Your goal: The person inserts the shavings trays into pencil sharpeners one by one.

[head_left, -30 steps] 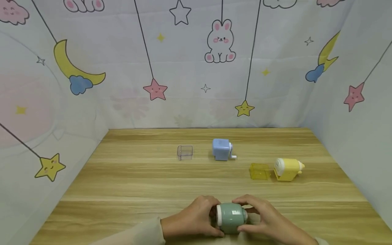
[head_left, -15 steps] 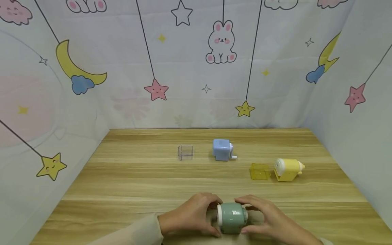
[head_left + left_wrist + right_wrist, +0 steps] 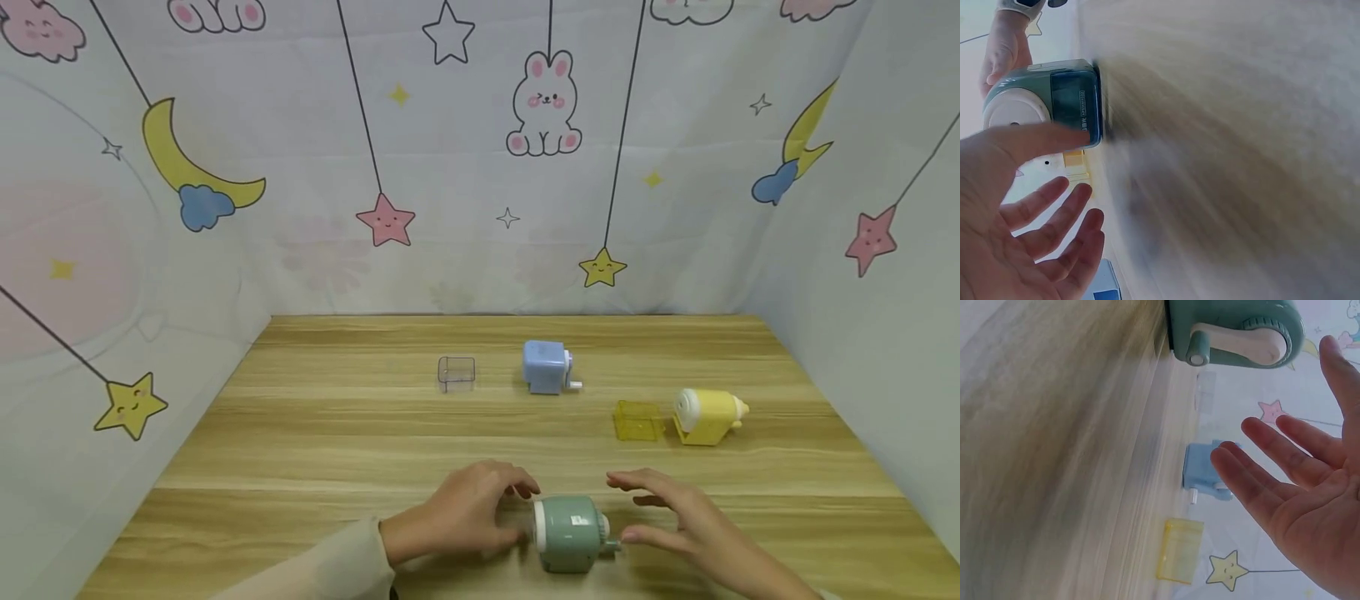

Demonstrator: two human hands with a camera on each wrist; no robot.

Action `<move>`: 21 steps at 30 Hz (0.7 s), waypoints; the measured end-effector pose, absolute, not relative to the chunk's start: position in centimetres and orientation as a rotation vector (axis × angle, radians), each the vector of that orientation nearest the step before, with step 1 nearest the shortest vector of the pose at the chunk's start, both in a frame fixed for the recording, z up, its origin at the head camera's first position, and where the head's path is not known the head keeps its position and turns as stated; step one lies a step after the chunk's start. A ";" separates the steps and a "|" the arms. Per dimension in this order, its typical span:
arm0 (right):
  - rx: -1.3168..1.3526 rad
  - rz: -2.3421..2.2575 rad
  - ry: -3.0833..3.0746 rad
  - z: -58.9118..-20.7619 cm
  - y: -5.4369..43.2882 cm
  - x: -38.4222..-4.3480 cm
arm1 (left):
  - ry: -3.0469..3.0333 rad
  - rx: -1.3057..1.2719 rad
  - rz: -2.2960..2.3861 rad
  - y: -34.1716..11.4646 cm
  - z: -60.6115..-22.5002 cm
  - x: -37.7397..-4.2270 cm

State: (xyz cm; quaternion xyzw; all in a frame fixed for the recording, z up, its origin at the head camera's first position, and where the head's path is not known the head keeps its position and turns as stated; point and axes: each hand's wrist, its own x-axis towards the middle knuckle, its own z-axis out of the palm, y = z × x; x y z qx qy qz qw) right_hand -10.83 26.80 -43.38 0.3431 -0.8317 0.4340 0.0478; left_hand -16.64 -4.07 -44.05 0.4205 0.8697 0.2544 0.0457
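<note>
A green hand-crank pencil sharpener (image 3: 568, 537) stands on the wooden table near its front edge. My left hand (image 3: 467, 510) is by its white round face (image 3: 1015, 112), fingers loosely bent, holding nothing. In the left wrist view the thumb overlaps the sharpener's dark see-through shavings drawer (image 3: 1072, 100), which sits in the body. My right hand (image 3: 686, 525) is apart from the sharpener on the crank side, thumb and fingers spread. The right wrist view shows the white crank arm (image 3: 1232, 339) and its green knob (image 3: 1197, 351).
Farther back stand a blue pencil sharpener (image 3: 543, 367) and a yellow one (image 3: 707, 415). A clear drawer (image 3: 457, 371) lies left of the blue one, and a clear yellow drawer (image 3: 637, 421) beside the yellow one. A printed cloth (image 3: 450, 150) encloses the table's back and sides.
Both hands have let go of the green sharpener and drawn apart, the right hand moving right and the left hand slightly left. The crank knob has come into view; the sharpener stays in place.
</note>
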 end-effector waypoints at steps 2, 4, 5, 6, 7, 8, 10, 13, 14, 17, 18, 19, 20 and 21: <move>1.013 1.312 -2.551 -43.4 27.1 -10.8 | 2.668 1.268 0.777 -4.0 -44.0 -16.8; 0.988 1.298 -2.562 -43.4 27.3 -10.8 | 2.682 1.256 0.781 -3.9 -43.9 -16.9; 0.975 1.292 -2.568 -43.4 27.4 -10.8 | 2.687 1.254 0.789 -3.8 -44.0 -17.0; 0.961 1.285 -2.576 -43.4 27.6 -10.8 | 2.690 1.254 0.798 -3.8 -44.0 -17.0; 0.950 1.276 -2.582 -43.4 27.7 -10.8 | 2.691 1.256 0.809 -3.8 -44.0 -17.1; 0.939 1.267 -2.592 -43.4 27.8 -10.8 | 2.691 1.257 0.818 -3.7 -44.0 -17.2; 0.911 1.256 -2.606 -43.4 28.1 -10.8 | 2.686 1.261 0.840 -3.6 -44.1 -17.5; 0.869 1.239 -2.630 -43.3 28.5 -10.8 | 2.673 1.264 0.870 -3.5 -44.2 -17.9; 0.855 1.234 -2.635 -43.3 28.7 -10.9 | 2.668 1.262 0.877 -3.4 -44.3 -18.1; 0.830 1.202 -2.635 -43.3 29.1 -11.0 | 2.658 1.262 0.893 -3.3 -44.4 -18.5; 0.826 1.187 -2.632 -43.3 29.2 -11.0 | 2.656 1.259 0.898 -3.2 -44.4 -18.6; 0.825 1.170 -2.627 -43.3 29.4 -11.1 | 2.656 1.259 0.899 -3.1 -44.4 -18.7; 0.822 1.156 -2.619 -43.3 29.5 -11.1 | 2.655 1.254 0.899 -3.0 -44.4 -18.8; 0.821 1.143 -2.612 -43.4 29.6 -11.2 | 2.654 1.254 0.903 -3.0 -44.5 -18.9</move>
